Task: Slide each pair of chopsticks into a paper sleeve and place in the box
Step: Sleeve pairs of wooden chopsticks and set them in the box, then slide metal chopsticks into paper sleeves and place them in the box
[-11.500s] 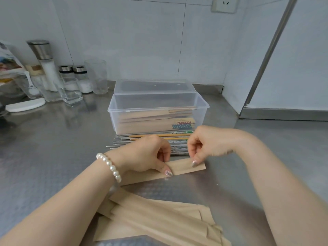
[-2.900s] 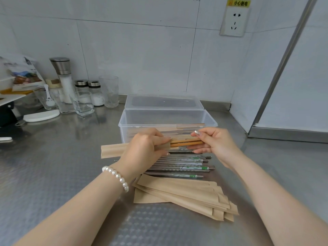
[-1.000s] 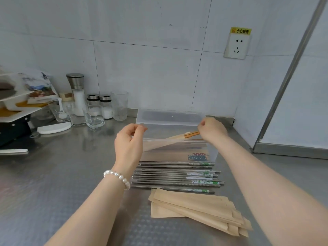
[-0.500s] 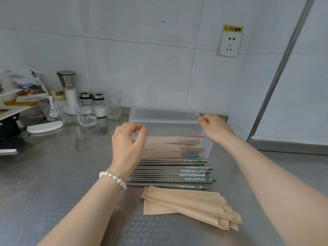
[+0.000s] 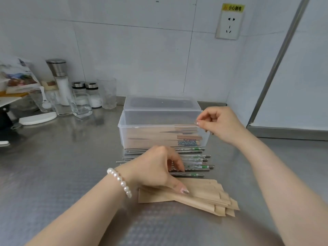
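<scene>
Head view: your left hand reaches the paper sleeves, your right hand hangs at the box.

Your left thumb presses the top sleeve, fingers curled down over the loose chopsticks just in front of the box; whether they grip any, you cannot tell. Your right fingers are curled, holding nothing, beside the box's right rim. Sleeved pairs lie inside the box.

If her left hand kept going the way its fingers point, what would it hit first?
Probably the metal chopsticks on the counter; the left hand already rests its thumb on the paper sleeves. Depth is hard to judge.
</scene>
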Available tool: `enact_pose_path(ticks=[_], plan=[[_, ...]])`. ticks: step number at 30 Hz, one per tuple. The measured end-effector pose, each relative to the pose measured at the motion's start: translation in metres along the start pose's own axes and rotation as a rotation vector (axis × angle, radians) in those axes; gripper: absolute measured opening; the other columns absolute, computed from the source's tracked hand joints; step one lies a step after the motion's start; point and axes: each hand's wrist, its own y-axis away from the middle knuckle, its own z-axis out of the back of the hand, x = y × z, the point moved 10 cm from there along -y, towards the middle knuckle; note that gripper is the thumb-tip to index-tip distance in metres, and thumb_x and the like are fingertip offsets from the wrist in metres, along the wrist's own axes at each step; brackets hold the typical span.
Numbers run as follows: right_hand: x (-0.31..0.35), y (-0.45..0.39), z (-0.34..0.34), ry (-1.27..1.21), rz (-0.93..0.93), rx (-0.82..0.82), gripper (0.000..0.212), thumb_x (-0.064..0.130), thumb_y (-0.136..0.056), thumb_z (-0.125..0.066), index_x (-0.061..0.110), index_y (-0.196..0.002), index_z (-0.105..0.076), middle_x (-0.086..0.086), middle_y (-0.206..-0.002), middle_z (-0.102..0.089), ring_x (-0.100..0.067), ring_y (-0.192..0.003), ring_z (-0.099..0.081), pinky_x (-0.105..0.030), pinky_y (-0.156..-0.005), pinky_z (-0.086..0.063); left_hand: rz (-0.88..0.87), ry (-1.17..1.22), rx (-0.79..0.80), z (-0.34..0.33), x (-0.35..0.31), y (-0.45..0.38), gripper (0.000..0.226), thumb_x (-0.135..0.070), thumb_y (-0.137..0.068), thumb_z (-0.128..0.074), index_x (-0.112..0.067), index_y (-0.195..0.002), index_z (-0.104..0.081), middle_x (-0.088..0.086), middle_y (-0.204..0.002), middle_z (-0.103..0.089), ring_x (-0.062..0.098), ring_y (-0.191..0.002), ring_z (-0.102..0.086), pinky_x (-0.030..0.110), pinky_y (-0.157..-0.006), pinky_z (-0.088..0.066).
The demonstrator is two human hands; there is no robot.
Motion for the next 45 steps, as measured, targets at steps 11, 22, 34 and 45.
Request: enact_pose_path(ticks=[11,22,34,45], plan=[[-0.023,0.041,-0.040,0.093,-0.178,0.447,0.010,0.018,-0.081,-0.070,0.008,-0.080,-0.069,0.010,-0.049,-0.056,-0.001,-0.044,-0.049,-0.014,-0.042,-0.038,0.049,0.067,0.082,-0.020,0.000,-0.003,0.040,-0.032,-0.050,-0.088,-0.025,-0.084,-0.067,-0.005,-0.083,-0.067,0.007,-0.072,-0.054,0.022,-0.067,-0.042],[-0.023,0.068,-0.051,-0.054,-0.286,0.763,0.027,0.037,-0.070,-0.069,0.013,-0.083,-0.069,0.008,-0.060,-0.063,-0.007,-0.057,-0.054,-0.021,-0.056,-0.042,0.139,0.118,-0.047,0.010,0.016,-0.002,0.036,-0.039,-0.049,-0.086,-0.026,-0.077,-0.066,-0.009,-0.075,-0.066,0.000,-0.067,-0.055,0.018,-0.067,-0.046],[-0.015,0.051,-0.056,-0.413,-0.360,0.454,0.017,-0.013,-0.076,-0.064,0.003,-0.082,-0.062,-0.011,-0.060,-0.065,-0.012,-0.042,-0.057,-0.018,-0.042,-0.048,0.023,-0.108,-0.384,0.026,0.002,0.000,0.041,-0.031,-0.064,-0.080,-0.023,-0.101,-0.064,-0.012,-0.090,-0.063,0.000,-0.080,-0.050,0.014,-0.074,-0.040],[-0.019,0.043,-0.051,-0.379,-0.353,0.292,0.011,0.000,-0.077,-0.069,0.008,-0.077,-0.062,0.001,-0.055,-0.061,-0.010,-0.045,-0.053,-0.019,-0.040,-0.042,0.111,-0.057,-0.501,0.048,0.015,0.005,0.030,-0.023,-0.064,-0.081,-0.023,-0.091,-0.066,-0.021,-0.076,-0.056,0.004,-0.075,-0.055,0.017,-0.070,-0.043]])
